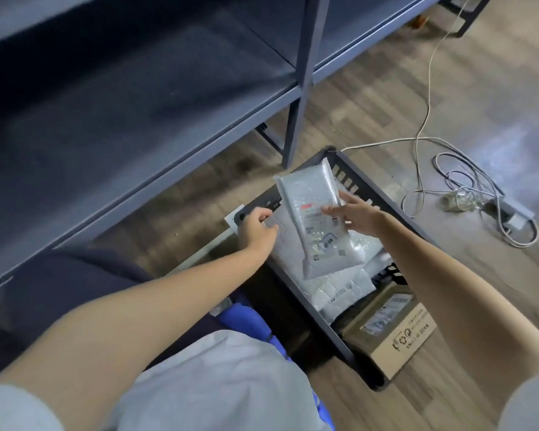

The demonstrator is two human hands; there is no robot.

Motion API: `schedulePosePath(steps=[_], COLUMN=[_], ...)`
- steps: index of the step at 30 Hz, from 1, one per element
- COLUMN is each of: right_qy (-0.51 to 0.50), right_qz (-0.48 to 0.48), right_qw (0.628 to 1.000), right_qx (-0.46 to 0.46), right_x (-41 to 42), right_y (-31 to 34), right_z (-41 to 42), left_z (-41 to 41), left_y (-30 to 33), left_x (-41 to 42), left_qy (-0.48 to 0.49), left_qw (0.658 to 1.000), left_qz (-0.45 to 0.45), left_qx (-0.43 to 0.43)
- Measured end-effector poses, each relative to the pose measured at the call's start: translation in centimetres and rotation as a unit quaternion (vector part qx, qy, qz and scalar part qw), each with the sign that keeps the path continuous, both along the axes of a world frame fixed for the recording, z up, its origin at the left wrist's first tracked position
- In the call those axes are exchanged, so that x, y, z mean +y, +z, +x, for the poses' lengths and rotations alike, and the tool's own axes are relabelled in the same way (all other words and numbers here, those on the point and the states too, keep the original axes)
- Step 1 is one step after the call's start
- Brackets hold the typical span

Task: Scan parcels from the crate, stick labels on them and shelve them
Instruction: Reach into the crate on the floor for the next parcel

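My right hand (360, 214) pinches grey bubble mailer (316, 219) loosely; could slip into crate (383, 200). Left hand (257, 225) grips flat mailer (285, 244) below.

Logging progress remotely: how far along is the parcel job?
Early, it seems. Done: nothing visibly; the shelves in view hold no parcels. In hand: the right hand holds a grey bag parcel over the crate, while the left hand grips another inside. Left: more bags and a cardboard box wait.

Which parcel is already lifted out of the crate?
The grey bubble mailer pinched in the right hand, raised above the crate; the other parcels lie inside.
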State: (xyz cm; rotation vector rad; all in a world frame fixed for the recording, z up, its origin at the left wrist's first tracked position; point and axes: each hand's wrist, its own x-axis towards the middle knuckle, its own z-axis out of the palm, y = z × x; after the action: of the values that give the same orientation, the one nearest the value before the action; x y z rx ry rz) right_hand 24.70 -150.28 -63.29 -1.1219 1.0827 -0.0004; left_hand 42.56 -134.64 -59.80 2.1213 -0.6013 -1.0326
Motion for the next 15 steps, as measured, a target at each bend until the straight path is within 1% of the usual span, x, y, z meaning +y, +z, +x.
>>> schedulePosePath(steps=[2,4,6,8,10,12,15], right_qy=[0.030,0.059,0.080,0.112,0.111,0.086,0.036], right_qz=[0.005,0.018,0.022,0.003,-0.038,-0.114,-0.246], right_qw=[0.999,0.994,0.989,0.984,0.984,0.976,0.932], right_qx=[0.044,0.093,0.122,0.135,0.137,0.163,0.263], right_x=[-0.1,0.7,2.4,4.0,5.5,6.7,9.1], right_y=[-0.8,-1.9,-3.2,-3.8,-4.2,-4.8,-6.1], right_z=[-1.0,-1.2,-0.7,0.3,1.9,3.5,5.3], left_z=[1.8,3.3,4.4,4.9,5.3,5.5,5.7], left_y=[-0.2,-0.7,-1.2,-1.5,-1.7,-1.8,-1.6], left_x=[0.2,0.4,0.6,0.8,1.1,1.3,1.6], left_qy=[-0.044,-0.092,-0.138,-0.174,-0.188,-0.189,-0.184], left_qw=[0.995,0.983,0.968,0.952,0.942,0.938,0.937], left_qz=[-0.016,-0.032,-0.039,-0.026,-0.015,-0.014,-0.014], left_qx=[-0.083,-0.155,-0.207,-0.251,-0.277,-0.291,-0.296])
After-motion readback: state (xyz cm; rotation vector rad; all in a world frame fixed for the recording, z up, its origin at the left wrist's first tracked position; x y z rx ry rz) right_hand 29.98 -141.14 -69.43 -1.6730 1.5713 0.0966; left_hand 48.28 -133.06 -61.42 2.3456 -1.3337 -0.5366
